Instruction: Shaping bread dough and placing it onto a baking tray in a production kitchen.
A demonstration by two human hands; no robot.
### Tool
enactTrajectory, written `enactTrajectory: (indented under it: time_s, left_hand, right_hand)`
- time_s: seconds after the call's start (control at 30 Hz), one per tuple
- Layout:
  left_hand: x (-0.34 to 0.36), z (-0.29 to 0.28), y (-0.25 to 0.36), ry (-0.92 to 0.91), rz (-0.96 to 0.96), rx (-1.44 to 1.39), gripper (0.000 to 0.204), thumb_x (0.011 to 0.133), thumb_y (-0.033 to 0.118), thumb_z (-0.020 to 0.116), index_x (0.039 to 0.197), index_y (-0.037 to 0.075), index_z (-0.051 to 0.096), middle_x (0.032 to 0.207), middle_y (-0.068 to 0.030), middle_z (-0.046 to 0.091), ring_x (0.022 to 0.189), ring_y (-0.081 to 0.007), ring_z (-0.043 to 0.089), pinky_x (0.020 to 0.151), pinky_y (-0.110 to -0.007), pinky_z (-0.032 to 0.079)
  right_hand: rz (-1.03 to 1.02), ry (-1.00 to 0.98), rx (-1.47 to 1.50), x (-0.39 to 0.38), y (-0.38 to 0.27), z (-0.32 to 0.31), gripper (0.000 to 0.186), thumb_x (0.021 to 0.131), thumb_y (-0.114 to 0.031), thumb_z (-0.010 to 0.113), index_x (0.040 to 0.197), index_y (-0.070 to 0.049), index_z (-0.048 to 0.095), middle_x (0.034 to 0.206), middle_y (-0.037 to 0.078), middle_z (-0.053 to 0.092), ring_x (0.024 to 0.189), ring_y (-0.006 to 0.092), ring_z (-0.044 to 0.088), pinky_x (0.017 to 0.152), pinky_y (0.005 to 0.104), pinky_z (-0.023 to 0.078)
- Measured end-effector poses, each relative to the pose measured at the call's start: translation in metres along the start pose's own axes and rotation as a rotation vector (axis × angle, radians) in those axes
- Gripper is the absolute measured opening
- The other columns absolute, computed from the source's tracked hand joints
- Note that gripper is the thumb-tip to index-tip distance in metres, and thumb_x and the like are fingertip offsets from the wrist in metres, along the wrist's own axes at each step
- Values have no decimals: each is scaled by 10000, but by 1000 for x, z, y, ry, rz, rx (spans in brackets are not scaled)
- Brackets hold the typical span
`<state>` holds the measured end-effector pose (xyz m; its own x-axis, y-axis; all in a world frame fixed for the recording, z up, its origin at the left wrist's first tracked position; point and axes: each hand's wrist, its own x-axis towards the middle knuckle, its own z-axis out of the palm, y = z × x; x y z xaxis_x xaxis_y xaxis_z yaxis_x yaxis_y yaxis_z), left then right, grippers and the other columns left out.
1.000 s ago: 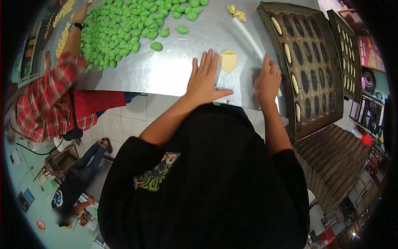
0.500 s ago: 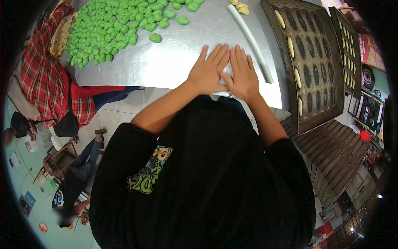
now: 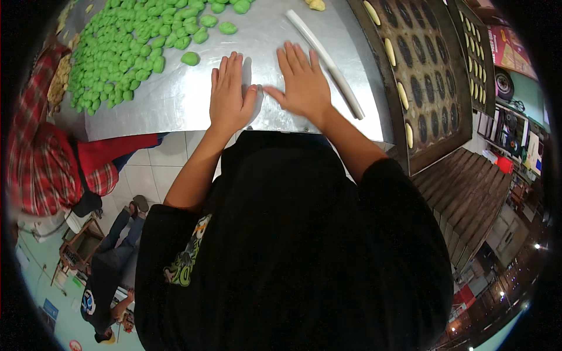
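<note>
My left hand (image 3: 229, 99) lies palm down on the metal tabletop (image 3: 175, 108), fingers stretched forward and close together. A short gap away, my right hand (image 3: 304, 85) is also palm down, with its fingers spread. The two thumbs point toward each other without crossing. Anything under the palms is hidden. A single green dough ball (image 3: 189, 58) sits just beyond the left fingertips, apart from a large spread of green dough balls (image 3: 126, 52) at the far left. To the right of my right hand lies a long pale rod (image 3: 325, 61).
A blackened baking tray (image 3: 404, 158) with oval hollows stands on the right, several holding yellow dough strips (image 3: 403, 95). Another tray (image 3: 484, 104) lies beyond it. Yellow dough pieces (image 3: 317, 4) rest at the far edge. A person in a red plaid shirt (image 3: 44, 158) stands at the left.
My hands were together with fingertips almost meeting; now they are apart, the left one shifted left. The whole view has turned slightly, moving the table and trays leftward.
</note>
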<state>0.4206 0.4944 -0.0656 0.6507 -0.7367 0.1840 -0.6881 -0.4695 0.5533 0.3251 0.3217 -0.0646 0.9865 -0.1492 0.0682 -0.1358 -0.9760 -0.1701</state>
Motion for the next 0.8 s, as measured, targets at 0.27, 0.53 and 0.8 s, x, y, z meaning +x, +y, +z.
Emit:
enactTrajectory:
  time_s: [0.27,0.53,0.8]
  left_hand:
    - [-1,-4,3,19,-55,0,667,871,222,545,1448,-16,307,1508,-240,301,1401,-439,255,1144,-531,163]
    - [5,0,5,109,-44,-4,648,860,170,536,1421,-72,320,1493,-343,230,1390,-510,205,1147,-523,153]
    - [4,17,27,134,39,-177,656,857,171,524,1427,-59,296,1514,-312,211,1401,-501,181,1139,-571,90]
  right_hand:
    - [-43,-82,112,-2,-2,5,862,906,-625,421,1480,2,278,1558,194,229,1439,315,235,1175,469,135]
    - [151,-307,779,88,47,-58,618,968,-496,436,1335,-4,512,1422,204,450,1328,316,417,1111,357,303]
    - [-140,-123,38,-16,57,-52,184,820,-203,664,988,-129,668,1006,17,641,969,217,597,820,366,436]
